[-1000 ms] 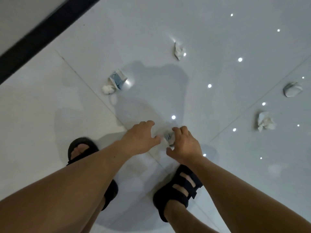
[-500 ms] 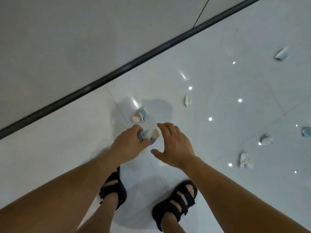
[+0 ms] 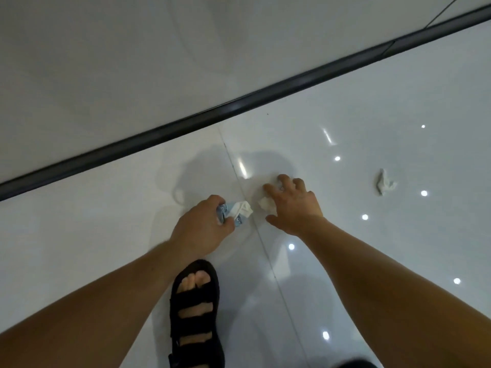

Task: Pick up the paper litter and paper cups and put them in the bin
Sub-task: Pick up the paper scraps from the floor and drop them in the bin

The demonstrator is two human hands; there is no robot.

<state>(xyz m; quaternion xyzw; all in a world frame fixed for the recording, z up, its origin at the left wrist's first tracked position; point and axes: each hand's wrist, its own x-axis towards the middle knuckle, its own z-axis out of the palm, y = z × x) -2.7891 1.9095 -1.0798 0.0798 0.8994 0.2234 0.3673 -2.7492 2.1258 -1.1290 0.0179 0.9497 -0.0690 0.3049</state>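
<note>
My left hand (image 3: 203, 225) is shut on a crushed blue-and-white paper cup (image 3: 239, 209), held just above the glossy white floor. Right beside it, my right hand (image 3: 292, 205) is spread open, palm down, over a crumpled white paper wad (image 3: 263, 203) lying on the floor. Its fingers cover whatever lies beyond the wad. I cannot tell whether they touch the wad. Another crumpled white tissue (image 3: 384, 185) lies on the floor farther right, apart from both hands. No bin is in view.
A dark skirting strip (image 3: 239, 104) runs diagonally behind the hands, with a pale wall above it. My foot in a black sandal (image 3: 195, 309) stands below the left hand. Ceiling lights reflect as bright dots on the tiles.
I have stepped closer to the wall. My left hand took the crushed cup and still holds it. My right hand let go and moved forward over the paper wad.
</note>
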